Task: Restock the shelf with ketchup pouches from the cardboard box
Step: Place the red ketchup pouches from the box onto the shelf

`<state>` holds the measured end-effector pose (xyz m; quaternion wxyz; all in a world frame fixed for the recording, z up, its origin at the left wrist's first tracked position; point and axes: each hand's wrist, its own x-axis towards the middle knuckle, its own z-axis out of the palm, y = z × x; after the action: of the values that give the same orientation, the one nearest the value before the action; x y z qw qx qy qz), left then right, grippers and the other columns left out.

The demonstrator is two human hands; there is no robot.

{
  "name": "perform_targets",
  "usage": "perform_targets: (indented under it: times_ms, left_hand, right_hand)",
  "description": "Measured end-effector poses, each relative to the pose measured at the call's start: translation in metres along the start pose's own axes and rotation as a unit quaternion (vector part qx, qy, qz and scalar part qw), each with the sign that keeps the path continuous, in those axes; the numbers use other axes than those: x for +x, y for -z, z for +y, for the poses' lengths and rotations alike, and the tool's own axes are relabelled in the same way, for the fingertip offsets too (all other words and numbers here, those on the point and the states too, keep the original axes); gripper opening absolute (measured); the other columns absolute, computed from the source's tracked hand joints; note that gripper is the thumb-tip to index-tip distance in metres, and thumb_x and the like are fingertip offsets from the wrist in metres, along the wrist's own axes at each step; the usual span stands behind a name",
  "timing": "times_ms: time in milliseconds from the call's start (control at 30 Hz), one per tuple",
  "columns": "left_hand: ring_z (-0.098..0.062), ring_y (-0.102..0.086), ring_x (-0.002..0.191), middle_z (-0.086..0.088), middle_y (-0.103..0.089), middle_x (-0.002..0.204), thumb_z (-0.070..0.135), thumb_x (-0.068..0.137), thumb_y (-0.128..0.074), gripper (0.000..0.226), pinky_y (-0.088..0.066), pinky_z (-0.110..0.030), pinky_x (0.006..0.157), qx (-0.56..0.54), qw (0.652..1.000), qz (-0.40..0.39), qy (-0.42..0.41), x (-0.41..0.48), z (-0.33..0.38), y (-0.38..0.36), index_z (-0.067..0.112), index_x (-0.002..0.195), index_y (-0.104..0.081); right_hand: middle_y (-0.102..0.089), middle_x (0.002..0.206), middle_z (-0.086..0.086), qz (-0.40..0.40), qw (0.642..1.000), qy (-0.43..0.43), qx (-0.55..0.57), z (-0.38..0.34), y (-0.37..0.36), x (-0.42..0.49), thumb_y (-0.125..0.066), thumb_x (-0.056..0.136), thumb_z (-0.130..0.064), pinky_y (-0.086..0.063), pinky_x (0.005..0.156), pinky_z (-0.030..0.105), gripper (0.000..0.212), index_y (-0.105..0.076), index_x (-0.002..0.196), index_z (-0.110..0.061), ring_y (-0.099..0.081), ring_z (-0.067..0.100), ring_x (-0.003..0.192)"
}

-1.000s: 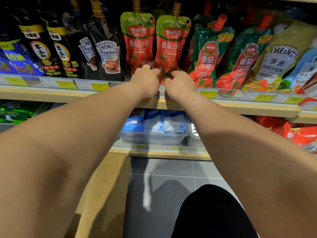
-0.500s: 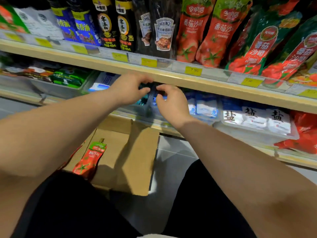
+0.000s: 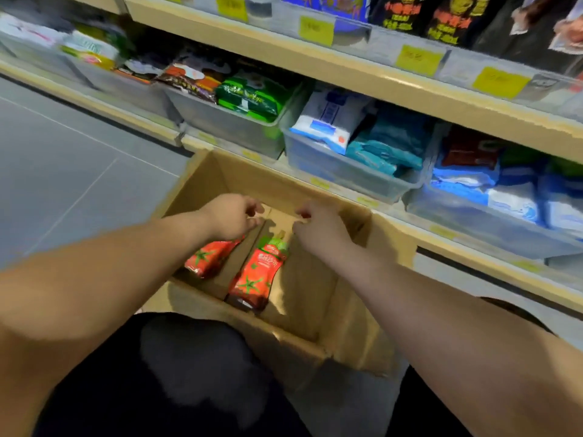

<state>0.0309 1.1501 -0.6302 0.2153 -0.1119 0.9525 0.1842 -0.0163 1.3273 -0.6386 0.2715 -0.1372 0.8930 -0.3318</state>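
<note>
An open cardboard box (image 3: 353, 313) stands on the floor against the bottom shelf. Two red ketchup pouches lie flat inside it: one with a green top (image 3: 257, 272) in the middle, another (image 3: 206, 258) to its left, partly under my left wrist. My left hand (image 3: 233, 217) hovers above the left pouch, fingers curled, holding nothing. My right hand (image 3: 317, 227) hovers just right of the green-topped pouch's spout, fingers loosely apart and empty. Neither hand touches a pouch. The ketchup shelf is out of view above.
Clear plastic bins (image 3: 344, 171) of packets fill the low shelf behind the box. A wooden shelf edge (image 3: 362, 80) with yellow price tags runs above them, dark sauce pouches on top. Grey tiled floor (image 3: 69, 171) lies to the left. My dark-clothed knees are below the box.
Both hands came down from the ketchup pouches on the upper shelf to just above the box. The view tilted down, bringing the box and its two pouches into sight.
</note>
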Motion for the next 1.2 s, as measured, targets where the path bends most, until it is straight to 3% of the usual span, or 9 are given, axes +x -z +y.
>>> perform_targets:
  times_ms: [133,333,467,567,667,767,867,967,1200]
  left_hand:
    - [-0.026,-0.059,0.111,-0.011,-0.066,0.119,0.031,0.091,-0.056,0.034,-0.045,-0.027,0.091,-0.027,0.996,-0.077,0.022,0.018,-0.049,-0.033,0.012,0.118,-0.061]
    - [-0.031,-0.057,0.114,-0.014,-0.061,0.121,0.020,0.092,-0.054,0.035,-0.044,-0.028,0.083,-0.067,0.981,-0.178,0.037,0.040,-0.088,-0.084,0.007,0.124,-0.056]
    - [-0.026,-0.056,0.115,-0.013,-0.060,0.127,0.023,0.093,-0.055,0.037,-0.041,-0.022,0.084,-0.078,0.969,-0.231,0.033,0.049,-0.098,-0.108,0.007,0.126,-0.056]
    - [-0.014,-0.056,0.106,-0.009,-0.062,0.123,0.017,0.091,-0.058,0.033,-0.037,-0.013,0.079,-0.133,0.958,-0.254,0.036,0.055,-0.102,-0.120,0.007,0.122,-0.059]
    - [-0.014,-0.059,0.097,-0.006,-0.063,0.115,0.009,0.093,-0.054,0.032,-0.038,-0.012,0.071,-0.197,0.937,-0.284,0.050,0.060,-0.105,-0.130,0.008,0.124,-0.056]
    - [-0.009,-0.059,0.079,-0.001,-0.063,0.105,0.014,0.094,-0.053,0.033,-0.043,-0.017,0.059,-0.205,0.927,-0.304,0.078,0.061,-0.104,-0.134,0.014,0.127,-0.053]
    - [-0.018,-0.059,0.086,-0.012,-0.064,0.116,0.016,0.093,-0.054,0.032,-0.046,-0.025,0.070,-0.205,0.927,-0.295,0.106,0.065,-0.102,-0.132,0.011,0.125,-0.055]
    - [-0.022,-0.061,0.086,-0.010,-0.064,0.103,0.022,0.095,-0.053,0.034,-0.052,-0.031,0.068,-0.251,0.906,-0.308,0.142,0.065,-0.097,-0.121,0.012,0.127,-0.052]
    - [-0.012,-0.061,0.050,-0.007,-0.065,0.082,0.030,0.082,-0.070,0.035,-0.046,-0.017,0.037,-0.287,0.883,-0.328,0.175,0.064,-0.065,-0.084,0.008,0.107,-0.060]
  right_hand:
    - [-0.067,0.113,0.011,-0.034,0.998,-0.051,-0.017,0.004,-0.053,0.019,-0.055,0.085,-0.022,-0.046,0.085,0.029,0.027,-0.066,0.108,-0.014,-0.060,0.029,0.106]
    - [-0.066,0.116,0.014,-0.104,0.976,-0.188,0.033,0.026,-0.115,0.031,-0.055,0.089,-0.021,-0.045,0.083,0.027,0.026,-0.065,0.109,-0.008,-0.059,0.030,0.108]
    - [-0.063,0.117,0.013,-0.134,0.935,-0.300,0.136,0.036,-0.140,0.027,-0.055,0.091,-0.020,-0.050,0.086,0.039,0.020,-0.061,0.105,-0.007,-0.060,0.028,0.099]
    - [-0.061,0.091,0.001,-0.125,0.886,-0.377,0.238,0.044,-0.153,0.023,-0.062,0.088,-0.019,-0.046,0.061,0.026,0.011,-0.056,0.079,-0.019,-0.054,0.010,0.070]
    - [-0.059,0.090,-0.001,-0.123,0.858,-0.409,0.283,0.051,-0.164,0.025,-0.060,0.089,-0.017,-0.046,0.069,0.026,0.005,-0.057,0.094,-0.019,-0.056,0.013,0.080]
    - [-0.058,0.095,0.000,-0.119,0.829,-0.432,0.334,0.052,-0.169,0.028,-0.061,0.088,-0.015,-0.047,0.073,0.032,0.019,-0.054,0.105,-0.017,-0.055,0.017,0.089]
    - [-0.057,0.102,0.004,-0.133,0.808,-0.443,0.365,0.052,-0.168,0.029,-0.066,0.083,-0.009,-0.048,0.085,0.043,0.040,-0.050,0.120,-0.012,-0.053,0.023,0.103]
    - [-0.057,0.121,0.010,-0.159,0.809,-0.430,0.368,0.049,-0.162,0.030,-0.070,0.079,-0.007,-0.050,0.085,0.046,0.055,-0.045,0.127,-0.012,-0.053,0.029,0.115]
    - [-0.062,0.118,0.010,-0.189,0.824,-0.375,0.380,0.041,-0.127,0.025,-0.072,0.077,-0.004,-0.051,0.087,0.042,0.054,-0.048,0.125,-0.009,-0.058,0.029,0.111]
